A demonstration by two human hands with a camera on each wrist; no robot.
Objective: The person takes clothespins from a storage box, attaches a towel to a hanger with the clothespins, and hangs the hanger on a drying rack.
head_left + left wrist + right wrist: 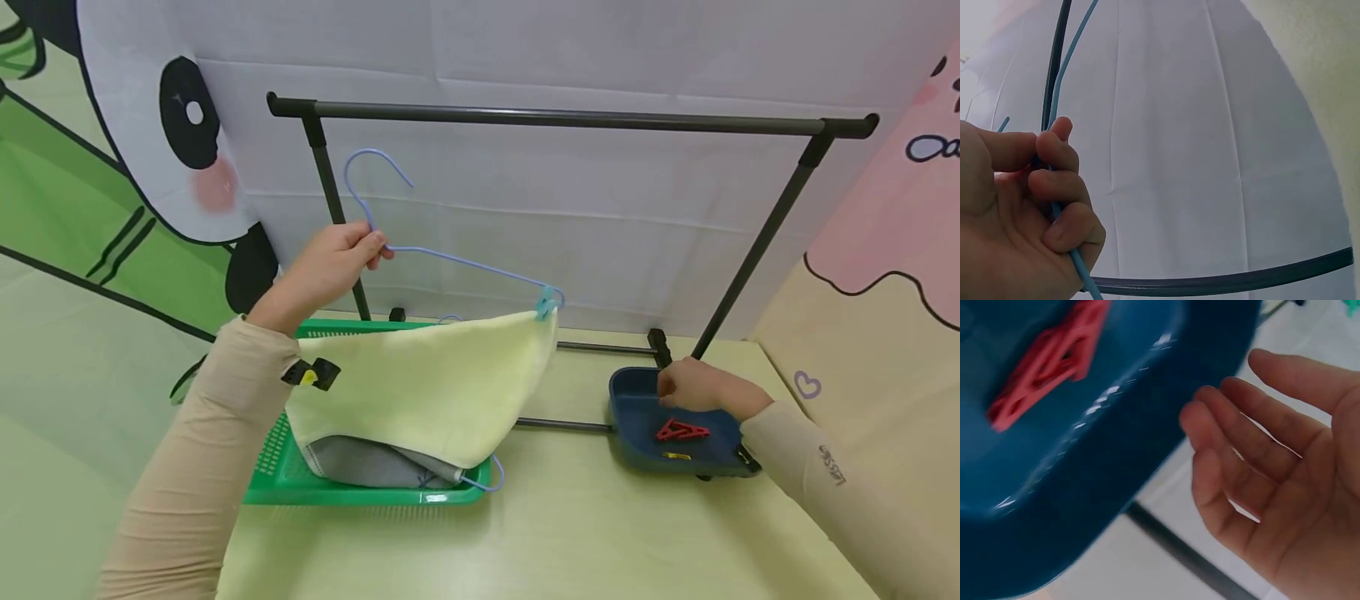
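Blue hanger [465, 262] is up in front of the rack [555, 117], left hand [326, 271] pinching its neck. Teal clip [547, 302] at its 4 o'clock end, yellow cloth [420, 383] hanging off it. Green basket [367, 497] at the hanger's 7. Right hand [701, 387] over the blue tray [637, 400] edge, also 4: fingers loosely bent, thumb apart. Red clip [681, 430] inside, hand's 6.

Yellow cloth [427, 375] hides part of the grey cloth [367, 462] and green basket [360, 497]; left wrist view crops it right. Hanger [472, 263] neck partly hidden by left hand [322, 271]. Red clip [1029, 399] blurred, top-cropped in right wrist view; yellow bit [677, 456] in blue tray [636, 454] too small to identify.
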